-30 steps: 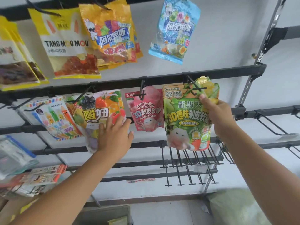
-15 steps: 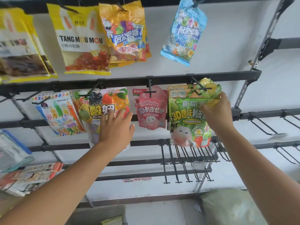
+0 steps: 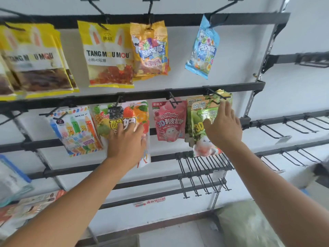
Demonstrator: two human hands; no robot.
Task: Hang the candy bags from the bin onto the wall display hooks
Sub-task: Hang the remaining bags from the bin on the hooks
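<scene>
Left hand: flat, fingers straight and slightly spread, palm against the lower half of the glossy fruit-print candy bag. I wasn't gripping it, just pressing on its face. That bag hung from a black wire hook on the middle black metal rail.

Right hand: also flat, fingers spread and pointing up, in front of the glossy green candy bags. Nothing was pinched or wrapped. I couldn't tell whether my palm touched the front bag or sat just off it. My fingertips were right beside the tip of the right-end hook.

The green bags, at least two, were stacked one behind another on that right-end hook. It was the last loaded hook on the middle rail, and the front bag was tilted a little.

My hands were well apart, with the pink peach-print candy bag hanging on its own hook between them.

Other stock:
- Just left of the fruit bag hung a white pencil-print bag.
- On the top rail hung yellow-and-white TANG MOU MOU bags, an orange gummy bag and a light-blue bag, which was tilted.
- Below the green bags was a cluster of bare black hooks.
</scene>
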